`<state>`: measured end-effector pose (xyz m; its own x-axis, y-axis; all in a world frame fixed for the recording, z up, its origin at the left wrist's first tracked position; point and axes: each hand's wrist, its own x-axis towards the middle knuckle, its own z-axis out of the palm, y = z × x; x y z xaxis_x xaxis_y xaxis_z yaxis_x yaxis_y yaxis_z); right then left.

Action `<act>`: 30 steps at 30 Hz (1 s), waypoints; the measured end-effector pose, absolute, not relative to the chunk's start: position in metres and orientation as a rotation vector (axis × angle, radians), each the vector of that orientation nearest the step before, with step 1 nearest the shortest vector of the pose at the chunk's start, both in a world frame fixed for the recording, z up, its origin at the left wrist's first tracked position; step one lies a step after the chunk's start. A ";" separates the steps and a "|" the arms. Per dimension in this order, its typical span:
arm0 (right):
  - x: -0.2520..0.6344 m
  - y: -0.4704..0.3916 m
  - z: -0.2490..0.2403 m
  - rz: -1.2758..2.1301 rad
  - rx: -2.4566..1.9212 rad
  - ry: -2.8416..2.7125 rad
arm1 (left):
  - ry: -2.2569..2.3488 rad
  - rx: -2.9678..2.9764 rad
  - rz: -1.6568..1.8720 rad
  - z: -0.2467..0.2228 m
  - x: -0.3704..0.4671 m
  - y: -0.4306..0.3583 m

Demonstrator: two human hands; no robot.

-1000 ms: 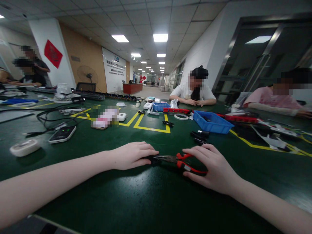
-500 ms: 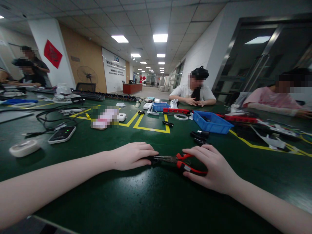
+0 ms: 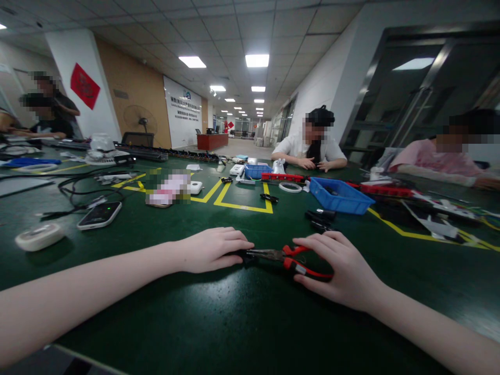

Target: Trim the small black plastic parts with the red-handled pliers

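Needle-nose pliers (image 3: 289, 257) with red and black handles lie low over the green tabletop, jaws pointing left. My right hand (image 3: 344, 268) grips them, its fingers and thumb at the two spread handles. At the jaw tips is a small black part (image 3: 248, 257), mostly covered by fingers, so its kind does not show. My left hand (image 3: 216, 250) holds this part between thumb and fingers, palm down. Whether the jaws are clamped on it, I cannot tell. Just beyond my right hand are several black pieces (image 3: 321, 220).
A blue bin (image 3: 339, 197) stands at the right behind the black pieces. Another small black piece (image 3: 269, 198) lies near yellow tape markings (image 3: 244, 208). To the left are a white device (image 3: 100, 215), a roll of tape (image 3: 39, 237) and black cables (image 3: 72, 190). A co-worker (image 3: 310, 148) sits opposite.
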<state>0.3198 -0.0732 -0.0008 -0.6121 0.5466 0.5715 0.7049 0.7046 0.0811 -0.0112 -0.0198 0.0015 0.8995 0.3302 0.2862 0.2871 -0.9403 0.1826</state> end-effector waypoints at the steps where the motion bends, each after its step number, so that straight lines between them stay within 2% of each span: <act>1: 0.320 -0.073 -0.001 -0.409 -0.953 -2.395 | 0.480 2.930 0.475 0.002 -0.011 -0.020; 13: 0.320 -0.075 -0.002 -0.528 -0.920 -2.395 | 0.486 2.948 0.428 0.002 -0.011 -0.019; 30: 0.318 -0.074 -0.001 -0.497 -0.912 -2.383 | 0.486 2.959 0.439 0.002 -0.011 -0.020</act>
